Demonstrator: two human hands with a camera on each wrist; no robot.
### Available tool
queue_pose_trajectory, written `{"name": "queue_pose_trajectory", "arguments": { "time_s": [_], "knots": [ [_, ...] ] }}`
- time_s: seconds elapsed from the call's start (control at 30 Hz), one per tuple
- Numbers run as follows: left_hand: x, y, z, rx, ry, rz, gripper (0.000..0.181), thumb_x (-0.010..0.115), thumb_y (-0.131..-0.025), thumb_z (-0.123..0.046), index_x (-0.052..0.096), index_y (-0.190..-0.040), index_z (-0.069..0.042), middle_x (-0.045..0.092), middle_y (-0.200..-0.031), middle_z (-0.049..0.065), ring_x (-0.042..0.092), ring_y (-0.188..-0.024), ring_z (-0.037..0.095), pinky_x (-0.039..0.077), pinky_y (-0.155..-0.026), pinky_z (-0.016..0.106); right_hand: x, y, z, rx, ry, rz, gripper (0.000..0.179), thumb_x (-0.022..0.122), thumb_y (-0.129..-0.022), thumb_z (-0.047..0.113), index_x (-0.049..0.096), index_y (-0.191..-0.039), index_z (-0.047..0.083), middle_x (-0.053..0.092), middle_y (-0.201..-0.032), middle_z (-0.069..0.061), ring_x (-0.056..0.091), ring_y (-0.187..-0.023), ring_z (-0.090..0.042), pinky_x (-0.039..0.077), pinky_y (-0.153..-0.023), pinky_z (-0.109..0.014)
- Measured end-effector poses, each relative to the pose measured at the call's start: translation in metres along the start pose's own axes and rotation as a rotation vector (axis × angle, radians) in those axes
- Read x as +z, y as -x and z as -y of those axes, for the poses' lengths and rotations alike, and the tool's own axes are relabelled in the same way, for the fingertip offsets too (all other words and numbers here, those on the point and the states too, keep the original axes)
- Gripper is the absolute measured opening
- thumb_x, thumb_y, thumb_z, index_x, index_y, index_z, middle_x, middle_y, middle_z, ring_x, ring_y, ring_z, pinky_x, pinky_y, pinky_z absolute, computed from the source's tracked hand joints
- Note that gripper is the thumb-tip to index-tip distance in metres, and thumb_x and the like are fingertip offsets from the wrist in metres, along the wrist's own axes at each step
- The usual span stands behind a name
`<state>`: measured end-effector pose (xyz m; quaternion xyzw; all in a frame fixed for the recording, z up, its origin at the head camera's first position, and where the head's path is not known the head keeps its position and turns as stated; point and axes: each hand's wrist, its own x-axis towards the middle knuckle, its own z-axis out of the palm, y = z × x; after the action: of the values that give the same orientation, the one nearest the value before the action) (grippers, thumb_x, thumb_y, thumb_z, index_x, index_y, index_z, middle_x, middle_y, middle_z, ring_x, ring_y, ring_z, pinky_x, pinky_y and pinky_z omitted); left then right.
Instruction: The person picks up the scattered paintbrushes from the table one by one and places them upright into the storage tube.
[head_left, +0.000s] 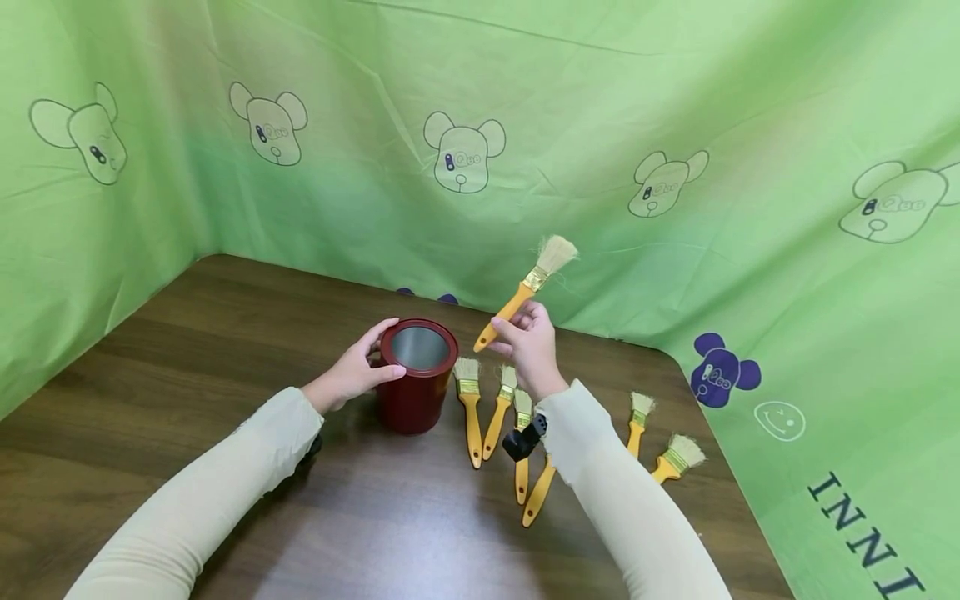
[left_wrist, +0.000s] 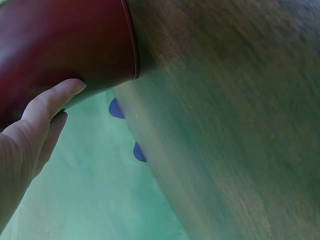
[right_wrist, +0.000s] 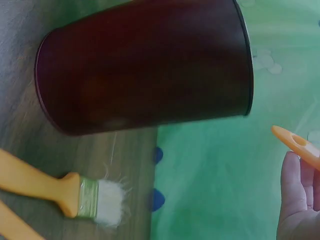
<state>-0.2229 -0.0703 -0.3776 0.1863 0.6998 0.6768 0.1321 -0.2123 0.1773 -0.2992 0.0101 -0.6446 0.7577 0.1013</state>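
Observation:
A dark red metal can (head_left: 412,404) stands upright on the table with its mouth up; the part of its inside that shows is bare grey metal. My left hand (head_left: 351,372) grips it from the left near the rim, thumb on the near side and fingers on the far side. Up and to the right of the can, my right hand (head_left: 534,346) pinches a paintbrush (head_left: 513,306) by its orange handle. The brush tilts, pale bristles up and handle end down. In the right wrist view only the handle end (right_wrist: 296,144) shows, beyond the can (right_wrist: 145,70).
Several more orange-handled paintbrushes lie on the wooden table (head_left: 315,517): one (head_left: 471,417) just right of the can, others under the right forearm, and a wide one (head_left: 678,458) farther right, partly hidden by the sleeve. A green printed cloth (head_left: 360,208) surrounds the table's back and sides.

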Motion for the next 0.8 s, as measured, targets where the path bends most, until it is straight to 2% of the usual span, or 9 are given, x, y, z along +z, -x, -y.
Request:
{"name": "queue_pose_trajectory", "arguments": {
  "time_s": [0.23, 0.47, 0.8],
  "knots": [
    [0.000, -0.001, -0.001, -0.002, -0.005, 0.000, 0.082, 0.066, -0.087, -0.012, 0.017, -0.153, -0.011, 0.032, -0.141, 0.030, 0.042, -0.124, 0.045, 0.050, -0.081, 0.052, 0.021, -0.001, -0.001, -0.039, 0.038, 0.041, 0.030, 0.057, -0.088, -0.012, 0.042, -0.109, 0.002, 0.050, -0.089, -0.007, 0.059, -0.072, -0.012, 0.054, -0.060, -0.026],
    [-0.001, 0.001, -0.002, -0.054, 0.045, 0.010, 0.082, 0.066, -0.087, -0.012, 0.018, -0.153, -0.016, 0.029, -0.144, 0.028, 0.039, -0.126, 0.048, 0.048, -0.079, 0.060, 0.032, -0.002, -0.004, -0.010, 0.081, 0.079, 0.029, 0.058, -0.086, -0.012, 0.041, -0.103, 0.004, 0.047, -0.086, -0.005, 0.058, -0.071, -0.012, 0.054, -0.059, -0.026],
    [-0.002, 0.001, -0.002, -0.063, 0.002, 0.009, 0.081, 0.064, -0.088, -0.013, 0.017, -0.154, -0.017, 0.029, -0.145, 0.029, 0.036, -0.129, 0.048, 0.050, -0.074, 0.058, 0.043, -0.003, -0.005, 0.016, 0.184, 0.144, 0.035, 0.062, -0.085, -0.009, 0.045, -0.114, -0.002, 0.052, -0.092, -0.007, 0.059, -0.080, -0.013, 0.055, -0.067, -0.029]
  ]
}}
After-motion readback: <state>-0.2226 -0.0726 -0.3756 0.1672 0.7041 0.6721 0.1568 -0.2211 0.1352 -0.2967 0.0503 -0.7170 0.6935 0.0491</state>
